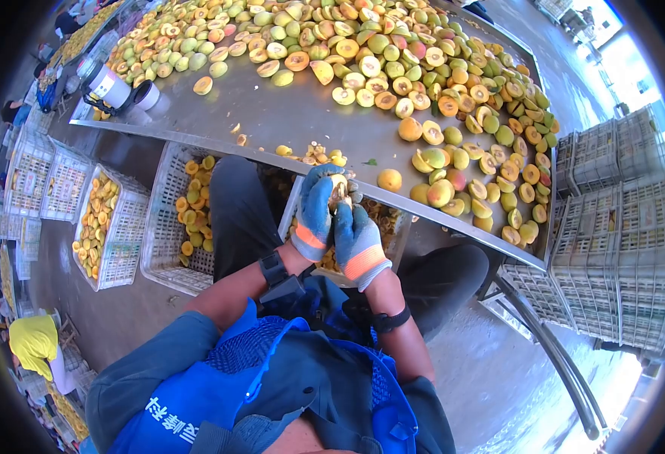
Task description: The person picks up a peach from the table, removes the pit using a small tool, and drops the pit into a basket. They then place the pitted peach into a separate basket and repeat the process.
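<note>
My left hand (pixel 314 212), in a blue and orange work glove, is closed round an apricot half (pixel 338 186) at the near edge of the metal table (pixel 302 113). My right hand (pixel 356 240), gloved alike, is right beside it with its fingers closed against the fruit's lower side. Whatever lies between the right fingertips is too small and covered to make out. Just beyond my hands is a small heap of pits and scraps (pixel 319 153). A whole apricot (pixel 390 180) lies to their right on the tabletop.
A big pile of halved apricots (pixel 393 53) covers the table's far and right sides. Below the edge, a crate (pixel 402 227) with scraps stands between my knees. More crates (pixel 147 227) of halves stand left; stacked crates (pixel 597 250) rise right. A jug (pixel 105 85) sits at the left corner.
</note>
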Action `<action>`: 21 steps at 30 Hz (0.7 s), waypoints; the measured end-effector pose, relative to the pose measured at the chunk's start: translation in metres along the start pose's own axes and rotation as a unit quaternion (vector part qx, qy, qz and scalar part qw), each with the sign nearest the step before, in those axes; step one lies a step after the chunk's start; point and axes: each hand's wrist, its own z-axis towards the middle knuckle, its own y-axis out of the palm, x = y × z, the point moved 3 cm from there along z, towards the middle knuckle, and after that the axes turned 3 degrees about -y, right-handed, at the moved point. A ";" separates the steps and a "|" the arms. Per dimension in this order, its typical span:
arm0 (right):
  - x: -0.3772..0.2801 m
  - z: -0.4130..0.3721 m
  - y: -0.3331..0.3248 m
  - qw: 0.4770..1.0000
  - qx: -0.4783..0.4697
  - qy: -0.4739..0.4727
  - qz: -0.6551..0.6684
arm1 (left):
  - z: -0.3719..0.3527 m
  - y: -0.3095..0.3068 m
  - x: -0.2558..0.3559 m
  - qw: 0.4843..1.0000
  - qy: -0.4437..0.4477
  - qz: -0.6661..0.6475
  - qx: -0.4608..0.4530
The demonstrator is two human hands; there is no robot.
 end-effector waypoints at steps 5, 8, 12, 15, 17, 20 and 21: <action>0.001 -0.001 0.002 0.999 0.003 0.000 0.041 | 0.002 -0.001 0.000 0.998 0.062 0.033 -0.003; -0.005 -0.001 0.000 1.000 -0.004 0.004 -0.026 | 0.001 -0.002 0.010 0.914 0.279 0.293 0.024; 0.003 0.004 0.000 0.993 -0.067 0.015 -0.092 | 0.004 -0.003 -0.009 0.998 -0.012 -0.060 0.008; 0.000 0.004 -0.003 0.997 -0.061 0.008 -0.042 | 0.001 0.003 0.017 0.997 0.041 -0.062 -0.017; 0.009 0.004 -0.002 0.998 -0.042 -0.048 -0.019 | 0.003 -0.002 0.021 0.944 0.243 0.222 -0.012; 0.004 0.001 -0.009 0.997 -0.072 -0.025 0.008 | 0.009 -0.011 0.005 0.956 0.180 0.228 -0.037; 0.006 0.002 -0.010 0.996 -0.092 -0.017 0.010 | 0.010 -0.004 0.022 0.954 0.172 0.243 -0.034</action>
